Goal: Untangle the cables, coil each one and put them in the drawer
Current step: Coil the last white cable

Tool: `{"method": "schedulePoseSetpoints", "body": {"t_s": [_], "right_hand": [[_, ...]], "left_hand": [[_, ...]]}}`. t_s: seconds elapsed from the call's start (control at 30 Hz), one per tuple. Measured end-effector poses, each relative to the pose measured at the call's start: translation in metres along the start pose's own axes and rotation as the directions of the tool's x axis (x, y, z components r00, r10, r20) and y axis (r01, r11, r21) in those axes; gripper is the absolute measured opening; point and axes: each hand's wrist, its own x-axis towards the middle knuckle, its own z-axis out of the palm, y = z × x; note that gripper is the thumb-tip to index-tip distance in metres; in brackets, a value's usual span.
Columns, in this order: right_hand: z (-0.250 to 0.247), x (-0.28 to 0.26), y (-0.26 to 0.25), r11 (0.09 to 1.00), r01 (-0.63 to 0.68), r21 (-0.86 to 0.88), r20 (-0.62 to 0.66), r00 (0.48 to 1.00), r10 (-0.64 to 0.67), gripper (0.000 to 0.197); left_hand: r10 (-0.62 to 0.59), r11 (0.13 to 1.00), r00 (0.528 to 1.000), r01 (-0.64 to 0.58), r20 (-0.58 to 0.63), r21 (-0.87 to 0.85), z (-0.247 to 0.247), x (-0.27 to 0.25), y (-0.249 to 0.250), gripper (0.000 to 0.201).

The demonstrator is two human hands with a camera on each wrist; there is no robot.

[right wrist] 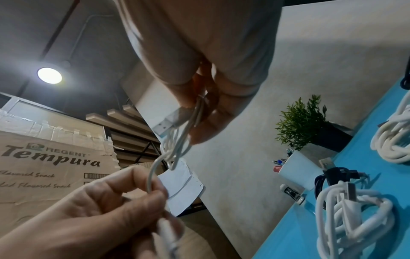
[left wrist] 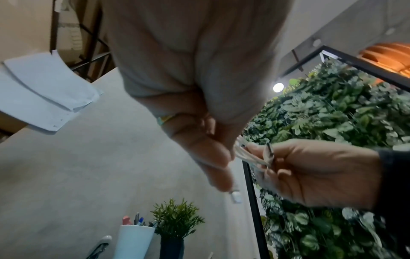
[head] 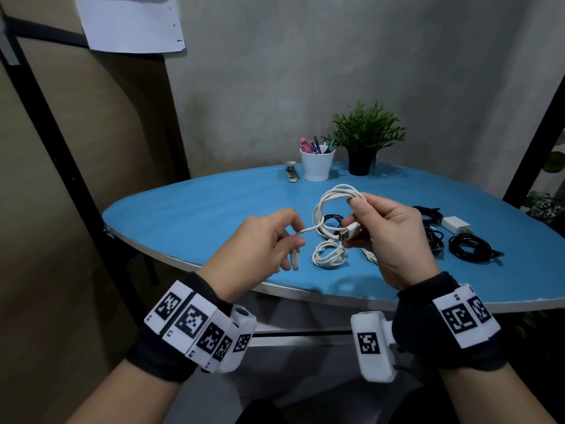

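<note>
White cable (head: 324,203) is hanging in loops above the blue bench (head: 189,209), held up between both our hands. We are gripping the gathered loops in our right hand (head: 388,234), thumb on top, with the cable's USB plug (head: 348,234) sticking out below the thumb toward the left. We are pinching the free end in our left hand (head: 263,240), fingers curled round it, and its small white connector (head: 294,261) is poking out under the fingers. A short stretch of cable is running from the left hand's fingertips up to the loops.

From the right wrist view we are seeing the loops (right wrist: 177,145) bunched under the right hand's fingers (right wrist: 208,122), the plug (right wrist: 164,124) beside them, and the strand dropping into the left hand (right wrist: 93,215).

Lying on the bench beneath our hands is a small white coil (head: 328,255), and a black cable (head: 331,221) is showing through the held loops. Further right we are seeing a black coil (head: 470,247), more black cables (head: 428,212) and a white charger (head: 457,224). Another white cable is partly hidden behind the right hand. At the far edge are standing a white cup of pens (head: 316,163), a potted plant (head: 367,139) and a stapler (head: 292,171)
</note>
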Motion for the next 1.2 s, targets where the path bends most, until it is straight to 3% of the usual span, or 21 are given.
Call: {"method": "schedulePoseSetpoints", "body": {"t_s": [0.13,0.2,0.27,0.33,0.4,0.47,0.6,0.77,0.87,0.93,1.03,1.13,1.2], "right_hand": [[0.007,-0.004,0.002,1.0,-0.01,-0.018,0.061,0.998,0.011,0.012],[0.01,-0.005,0.002,1.0,-0.014,-0.02,0.083,0.996,0.015,0.013],[0.011,-0.005,0.001,1.0,-0.011,-0.016,0.092,0.996,0.013,0.014],[0.011,-0.005,0.0,1.0,-0.003,-0.028,0.097,0.995,0.005,0.015],[0.01,-0.004,-0.001,0.999,0.002,-0.041,0.099,0.995,0.003,0.015],[0.008,-0.003,-0.001,0.999,0.004,-0.046,0.095,0.996,0.001,0.014],[0.008,-0.004,0.0,0.999,-0.007,-0.047,0.1,0.995,0.011,0.014],[0.009,-0.005,-0.002,1.0,-0.022,-0.021,0.104,0.994,0.025,0.012],[0.01,-0.006,-0.003,0.999,-0.038,-0.002,0.12,0.992,0.038,0.012],[0.011,-0.006,-0.003,0.998,-0.054,0.018,0.139,0.989,0.051,0.012],[0.011,-0.007,-0.001,0.994,-0.095,0.058,0.167,0.982,0.084,0.014],[0.012,-0.008,0.001,0.986,-0.144,0.083,0.2,0.972,0.125,0.015],[0.013,-0.008,0.001,0.981,-0.165,0.1,0.218,0.966,0.141,0.014]], "left_hand": [[0.092,0.896,0.995,-0.068,-0.035,0.44,0.002,0.001,-0.004,0.011],[0.089,0.87,0.993,-0.041,-0.075,0.492,0.004,0.001,-0.004,0.013],[0.041,0.929,0.993,0.003,-0.111,0.369,0.008,0.001,-0.004,0.009],[-0.084,0.991,0.99,0.095,-0.113,0.093,0.012,0.001,-0.004,0.015],[-0.193,0.971,0.98,0.183,-0.051,-0.153,0.014,0.003,-0.002,0.014],[-0.212,0.942,0.977,0.206,0.003,-0.266,0.013,0.003,0.001,0.009],[-0.18,0.956,0.984,0.176,0.006,-0.233,0.014,0.004,-0.004,0.013],[-0.11,0.992,0.989,0.114,-0.099,0.044,0.015,0.003,-0.013,0.014],[-0.139,0.989,0.966,0.123,-0.22,-0.085,0.015,0.006,-0.018,0.015],[-0.228,0.939,0.93,0.131,-0.289,-0.318,0.017,0.008,-0.016,0.019],[-0.325,0.788,0.887,0.062,-0.328,-0.613,0.017,0.012,-0.007,0.018],[-0.345,0.637,0.887,-0.019,-0.308,-0.771,0.016,0.011,0.002,0.013],[-0.352,0.546,0.905,-0.01,-0.241,-0.838,0.019,0.009,0.005,0.011]]}}
